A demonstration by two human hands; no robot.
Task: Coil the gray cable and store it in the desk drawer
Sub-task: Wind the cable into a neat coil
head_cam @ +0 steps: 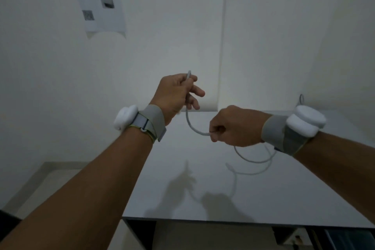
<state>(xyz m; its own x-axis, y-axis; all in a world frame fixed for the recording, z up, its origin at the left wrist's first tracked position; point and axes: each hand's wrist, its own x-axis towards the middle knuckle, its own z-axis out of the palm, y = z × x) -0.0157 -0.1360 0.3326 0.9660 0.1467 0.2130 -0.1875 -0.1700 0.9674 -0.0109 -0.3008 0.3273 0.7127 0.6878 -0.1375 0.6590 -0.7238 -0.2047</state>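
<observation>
One wall [284, 26], white, fills the upper view, with a vertical seam running down it right of centre. One printed sheet [101, 0] with small dark pictures is fixed to it, upper left; the text is too blurred to read.

One bench [203, 189], pale grey top, set against the wall; its front edge crosses the lower view, with dark open space beneath. Shadows of my hands and of the cable fall on its surface.

Two forearms, bare, reach forward over the bench. Each wrist carries a grey strap with a white rounded pod: left pod [126, 117], right pod [305, 123].

One left hand [175, 93], raised above the bench. Its grip is clenched on the gray cable [192, 126] close to the end, with the short tip standing up above the knuckles.

One right hand [236, 126], lower and just beside the left. Its grip is pinched on the same cable farther along.

One gray cable, thin, hanging in a shallow curve between the two hands. Past my right hand it drops in loose loops toward the bench beneath my right wrist; whether the loops rest on the surface I cannot tell.
</observation>
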